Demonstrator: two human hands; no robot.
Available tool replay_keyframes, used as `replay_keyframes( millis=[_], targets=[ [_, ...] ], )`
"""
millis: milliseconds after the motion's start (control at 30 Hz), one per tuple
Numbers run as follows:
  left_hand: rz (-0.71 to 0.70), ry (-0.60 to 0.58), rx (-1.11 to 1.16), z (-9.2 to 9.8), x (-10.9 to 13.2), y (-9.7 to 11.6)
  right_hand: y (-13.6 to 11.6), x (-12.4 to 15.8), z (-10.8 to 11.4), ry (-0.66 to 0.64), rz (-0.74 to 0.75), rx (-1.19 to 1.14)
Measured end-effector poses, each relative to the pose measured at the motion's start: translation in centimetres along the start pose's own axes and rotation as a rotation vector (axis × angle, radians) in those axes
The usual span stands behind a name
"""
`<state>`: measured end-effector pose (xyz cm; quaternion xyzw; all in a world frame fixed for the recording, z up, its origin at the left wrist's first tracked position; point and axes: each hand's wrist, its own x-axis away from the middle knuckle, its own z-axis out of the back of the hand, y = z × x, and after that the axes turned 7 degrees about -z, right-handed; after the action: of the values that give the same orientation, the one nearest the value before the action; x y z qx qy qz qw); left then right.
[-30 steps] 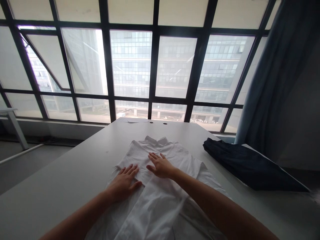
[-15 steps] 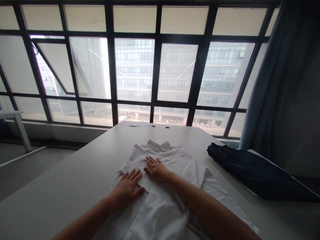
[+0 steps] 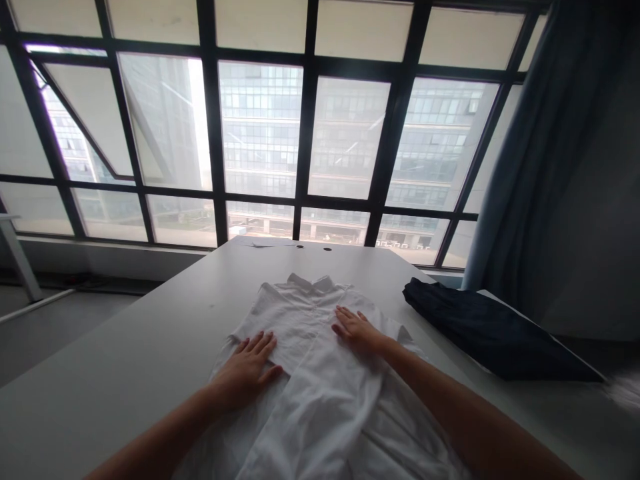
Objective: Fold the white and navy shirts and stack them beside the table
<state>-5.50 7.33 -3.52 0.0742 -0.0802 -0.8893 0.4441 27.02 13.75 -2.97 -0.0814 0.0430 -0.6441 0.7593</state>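
Note:
A white collared shirt point(image 3: 305, 333) lies spread on the grey table point(image 3: 125, 360), collar toward the window. My left hand point(image 3: 247, 370) rests flat on the shirt's left side, fingers stretched out and together. My right hand point(image 3: 356, 329) lies flat on the right chest of the shirt, fingers extended toward the collar. Neither hand holds anything; both press on the cloth.
A folded dark navy garment point(image 3: 480, 330) lies on the table to the right. Two small dark holes point(image 3: 313, 248) mark the table's far edge. Large windows stand behind, a blue curtain point(image 3: 530, 167) hangs at the right, and another table's leg point(image 3: 17, 257) shows far left.
My right hand has slid to the right across the shirt, from the middle near the placket to the right chest. My left hand has stayed in place.

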Motion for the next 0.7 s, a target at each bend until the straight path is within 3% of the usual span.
replay_keyframes(
  millis=[167,267,333,400,567,700],
  targets=[
    [-0.012,0.019,0.014,0.0,0.0,-0.1,8.4,0.2,0.0,0.005,-0.284,0.097],
    [-0.005,0.002,0.005,0.3,0.0,0.0,9.9,-0.1,0.5,0.039,-0.377,0.115],
    [0.0,-0.011,0.0,0.4,0.0,0.0,8.9,0.2,0.8,0.086,-0.371,0.124],
    [-0.002,-0.013,0.002,0.5,0.0,0.1,6.5,1.5,1.0,0.108,-0.274,0.115],
    [-0.019,0.011,0.01,0.2,0.0,-0.3,-1.7,8.0,0.2,-0.101,0.122,-0.015],
    [-0.06,-0.013,0.004,0.4,0.1,-0.8,-5.4,11.4,-0.2,-0.184,0.201,-0.087]
  ],
)
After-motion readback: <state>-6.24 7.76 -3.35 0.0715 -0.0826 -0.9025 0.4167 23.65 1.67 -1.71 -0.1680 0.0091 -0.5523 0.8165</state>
